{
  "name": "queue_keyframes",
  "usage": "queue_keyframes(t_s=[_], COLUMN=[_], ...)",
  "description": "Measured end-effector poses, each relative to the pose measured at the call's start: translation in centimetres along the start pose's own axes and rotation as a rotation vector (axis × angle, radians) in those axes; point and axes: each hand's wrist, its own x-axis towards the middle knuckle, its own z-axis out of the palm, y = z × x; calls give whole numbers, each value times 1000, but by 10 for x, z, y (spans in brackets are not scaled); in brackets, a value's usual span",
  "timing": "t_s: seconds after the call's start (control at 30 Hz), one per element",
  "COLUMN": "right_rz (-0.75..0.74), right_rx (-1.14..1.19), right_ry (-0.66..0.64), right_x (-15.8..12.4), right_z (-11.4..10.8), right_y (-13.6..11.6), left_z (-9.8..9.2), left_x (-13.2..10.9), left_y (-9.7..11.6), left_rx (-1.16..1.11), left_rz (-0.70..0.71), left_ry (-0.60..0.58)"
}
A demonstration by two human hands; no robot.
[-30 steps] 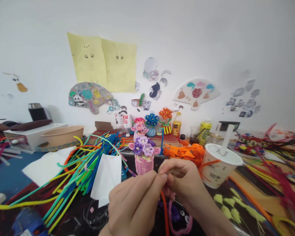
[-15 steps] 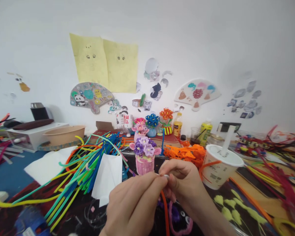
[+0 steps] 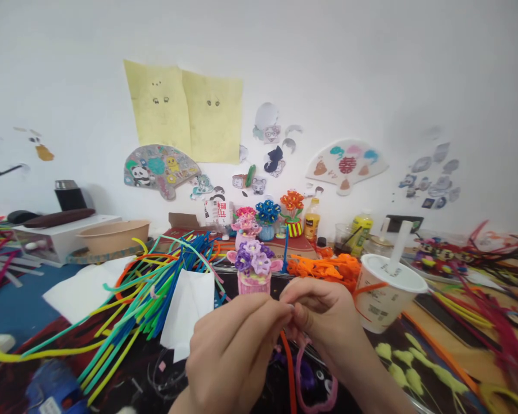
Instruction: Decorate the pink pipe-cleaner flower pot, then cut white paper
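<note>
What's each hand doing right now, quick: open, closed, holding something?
Left hand: closed in a pinch; whatever it holds is hidden.
Right hand: closed in a pinch; a pink, fuzzy loop hangs below, but whether it's held cannot be told.

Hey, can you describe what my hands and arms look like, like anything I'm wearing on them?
Your left hand and right hand are ungloved. No sleeve, watch, bracelet or ring shows; some fingers are partly hidden.

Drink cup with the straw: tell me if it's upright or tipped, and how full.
The drink cup stands upright: base down, white straw rising from its top. How full, cannot tell; the contents are hidden.
</note>
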Motion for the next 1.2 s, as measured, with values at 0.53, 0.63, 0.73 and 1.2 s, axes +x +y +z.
queue_keyframes(t_s=[0.53, 0.63, 0.73, 1.2], right_rz=[19, 49, 52, 94], right_rx=[-110, -85, -42, 242], right_ry=[44, 45, 20, 21], right_x=[2, 3, 4, 3], right_z=[0, 0, 1, 2], right_y=[-3, -1, 1, 3], left_z=[5, 6, 7, 7], left_x=[0, 0, -2, 2], left_y=[-9, -10, -11, -3], left_rx=[163, 156, 150, -8], left_rz=[66, 42, 42, 7], left_ry=[-120, -129, -116, -90])
